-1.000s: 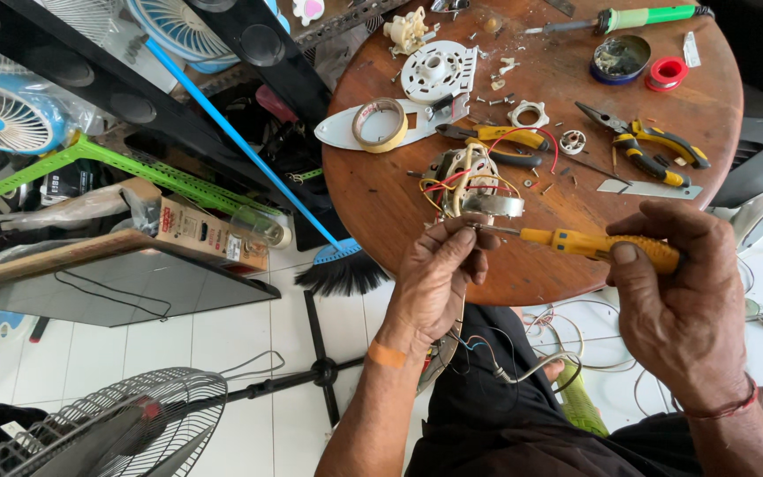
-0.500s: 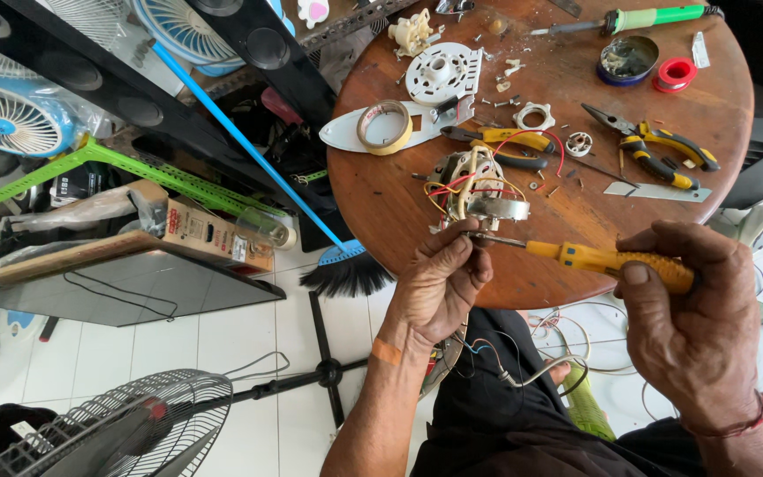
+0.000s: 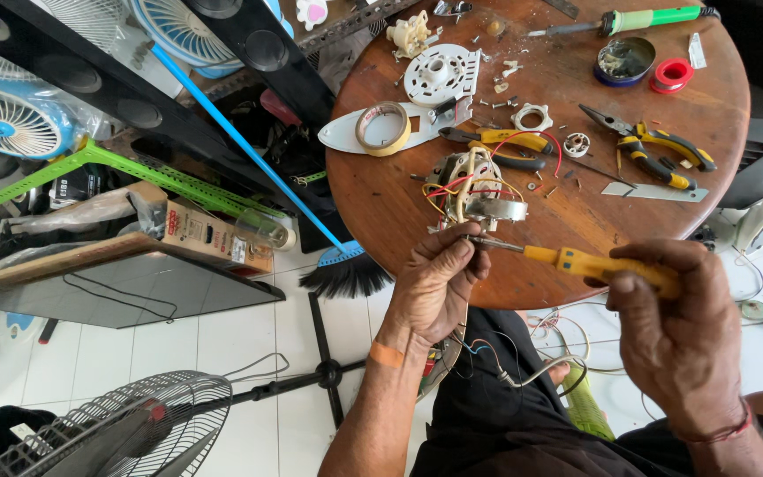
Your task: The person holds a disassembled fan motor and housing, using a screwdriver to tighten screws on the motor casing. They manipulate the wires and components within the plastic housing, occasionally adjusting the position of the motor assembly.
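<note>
Mid-repair, centre frame: left hand (image 3: 434,287) pinching fan motor (image 3: 474,190) wiring at desk (image 3: 381,203) edge — right hand (image 3: 677,331) closed around yellow screwdriver (image 3: 576,261), tip at motor. Next likely needs steady tip pressure.

My right hand (image 3: 682,340) grips a yellow-handled screwdriver (image 3: 598,265). The motor (image 3: 474,190) at the brown round table's (image 3: 381,203) near edge trails red, yellow and white wires. Toward the far edge lie yellow-and-black pliers (image 3: 660,150), a green-handled iron (image 3: 638,18) and beige tape (image 3: 381,128).
</note>
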